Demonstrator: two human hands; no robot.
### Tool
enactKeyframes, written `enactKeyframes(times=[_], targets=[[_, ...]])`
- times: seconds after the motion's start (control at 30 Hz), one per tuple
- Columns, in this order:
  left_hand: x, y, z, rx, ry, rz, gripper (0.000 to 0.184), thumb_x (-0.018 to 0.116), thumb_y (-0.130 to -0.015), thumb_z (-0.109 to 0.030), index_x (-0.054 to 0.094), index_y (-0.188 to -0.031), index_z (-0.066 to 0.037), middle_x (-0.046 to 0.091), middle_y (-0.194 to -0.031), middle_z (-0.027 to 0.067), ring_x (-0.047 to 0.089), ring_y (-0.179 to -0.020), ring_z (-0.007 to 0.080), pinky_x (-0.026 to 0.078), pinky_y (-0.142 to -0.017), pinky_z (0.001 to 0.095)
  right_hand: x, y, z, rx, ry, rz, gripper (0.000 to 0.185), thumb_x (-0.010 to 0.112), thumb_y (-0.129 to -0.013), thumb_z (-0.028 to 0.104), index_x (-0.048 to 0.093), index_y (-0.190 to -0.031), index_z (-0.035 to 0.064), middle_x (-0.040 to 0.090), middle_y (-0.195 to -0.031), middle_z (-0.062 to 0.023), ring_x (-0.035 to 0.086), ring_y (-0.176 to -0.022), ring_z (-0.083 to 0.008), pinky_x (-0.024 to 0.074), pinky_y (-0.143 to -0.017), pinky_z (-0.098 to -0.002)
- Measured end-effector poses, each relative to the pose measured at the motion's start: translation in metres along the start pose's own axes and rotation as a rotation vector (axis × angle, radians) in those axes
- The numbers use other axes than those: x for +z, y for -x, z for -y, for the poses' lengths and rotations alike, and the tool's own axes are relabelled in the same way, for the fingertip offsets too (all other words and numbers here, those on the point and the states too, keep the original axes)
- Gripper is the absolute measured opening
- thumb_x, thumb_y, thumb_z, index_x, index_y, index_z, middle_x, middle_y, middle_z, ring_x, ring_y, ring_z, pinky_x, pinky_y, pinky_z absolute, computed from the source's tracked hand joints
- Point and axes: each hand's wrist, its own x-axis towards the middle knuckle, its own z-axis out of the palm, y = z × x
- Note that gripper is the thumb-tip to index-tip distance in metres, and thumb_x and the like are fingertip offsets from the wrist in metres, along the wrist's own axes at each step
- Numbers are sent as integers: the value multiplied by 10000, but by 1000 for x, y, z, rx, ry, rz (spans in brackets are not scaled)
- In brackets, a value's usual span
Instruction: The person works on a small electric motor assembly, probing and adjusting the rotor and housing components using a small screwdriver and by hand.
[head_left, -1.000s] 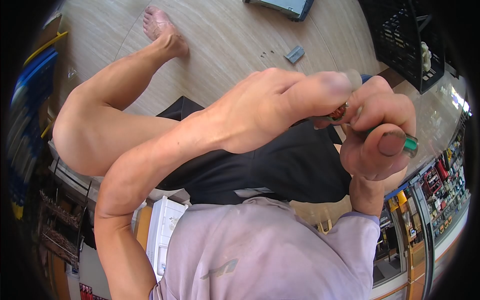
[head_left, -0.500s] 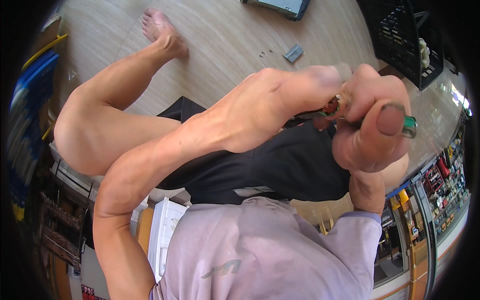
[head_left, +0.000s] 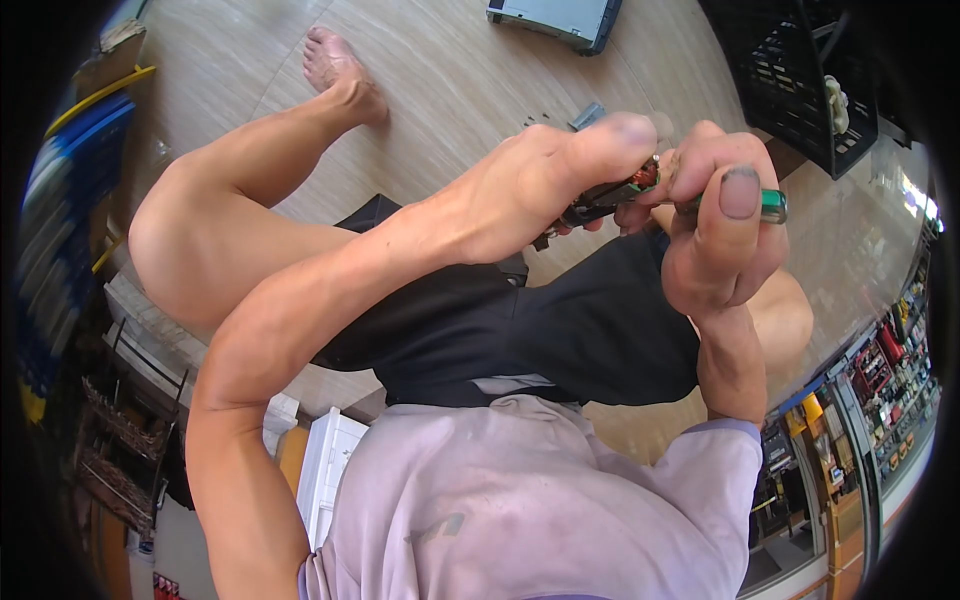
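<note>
1. L hand [head_left: 535, 185]: fingers + thumb closed on a small dark part [head_left: 598, 202], w/ reddish, coppery bits and a touch of green at the end nearest R hand; no lettering legible on it.
2. R hand [head_left: 722, 215]: curled tight round a green handle [head_left: 774, 206], its end poking out past the thumb; any brand there unreadable. Fingertips v. near the dark part; can't tell if touching.
3. Nearer the body, below both hands: lilac shirt [head_left: 560, 500] w/ faded dark logo [head_left: 438, 527], no word legible.
4. Just beyond L thumb: grey piece [head_left: 586, 116] on floor, partly hidden.
5. Farther beyond L hand: metal case [head_left: 560, 20], no label legible.
6. Beyond R hand, to its right: black crate [head_left: 790, 90].
7. Well right of R hand: packaged goods [head_left: 888, 385] on racks, print too small to read.
</note>
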Motion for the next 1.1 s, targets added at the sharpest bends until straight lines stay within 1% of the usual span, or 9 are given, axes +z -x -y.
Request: enactKeyframes(times=[0.2, 0.27, 0.47, 0.6, 0.7, 0.8, 0.9, 1.03, 1.1], targets=[[2, 3, -1, 48, 6, -1, 766, 390, -889, -750, 676, -799, -45, 602, -760, 27, 473, -690, 128, 384, -641, 286, 0, 3, 8, 11, -13, 18, 421, 370, -1048, 394, 477, -930, 5, 518, -740, -133, 579, -579, -231, 527, -554, -338], [1, 4, 1, 50, -10, -11, 748, 410, -891, -739, 671, -786, -46, 602, -760, 23, 468, -690, 133, 380, -638, 284, 1, 3, 5, -7, -101, -32, 352, 442, -1020, 296, 546, -909, -21, 583, -724, -116, 607, -579, -189, 512, -555, -295], [-1, 10, -9, 136, -191, -88, 730, 504, -858, -697, 706, -855, 4, 690, -797, 82, 618, -790, 177, 467, -718, 320, 0, 9, 5, -97, -187, -10, 332, 511, -1028, 292, 568, -963, -28, 619, -789, -125, 614, -646, -163, 505, -614, -277], [-3, 19, -18, 100, -273, -62, 580, 607, -793, -457, 593, -1099, 36, 655, -844, 79, 580, -751, 131, 483, -672, 293, -3, 17, 10, -197, -68, 37, 416, 491, -1033, 402, 552, -974, -6, 602, -832, -131, 609, -694, -187, 512, -675, -307], [-6, 22, -16, 179, -423, -95, 707, 742, -664, -450, 580, -1148, 39, 661, -838, 132, 639, -746, 184, 522, -732, 307, -2, 28, 13, -265, 69, 55, 535, 389, -1040, 547, 519, -982, 32, 587, -865, -137, 629, -708, -250, 533, -710, -372], [-1, 31, -18, 341, -537, -156, 840, 806, -560, -510, 572, -1154, 36, 649, -857, 148, 653, -758, 225, 530, -744, 321, -2, 31, 4, -558, 98, 6, 543, 448, -1018, 532, 531, -967, -2, 632, -903, -198, 646, -649, -280, 546, -572, -371], [-3, 33, -18, 501, -680, -144, 989, 846, -493, -643, 560, -1143, 45, 635, -905, 152, 651, -791, 256, 533, -729, 330, 18, 28, -2, -852, 64, -138, 569, 345, -1048, 540, 471, -1009, -13, 593, -915, -223, 604, -548, -320, 531, -444, -389], [-7, 32, -17, 317, -572, -179, 1060, 857, -509, -656, 502, -1212, 54, 647, -871, 142, 649, -734, 214, 524, -684, 308, -7, 31, 25, -791, -16, -92, 581, 298, -1058, 540, 480, -1076, -12, 567, -995, -228, 606, -567, -326, 552, -460, -395], [-6, 25, -8, 447, -603, -175, 1097, 861, -513, -661, 463, -1250, 49, 650, -850, 142, 644, -706, 193, 518, -655, 298, -19, 26, 27, -606, -189, -65, 580, 303, -1055, 549, 490, -1103, 2, 563, -1014, -215, 620, -601, -331, 575, -494, -408]])
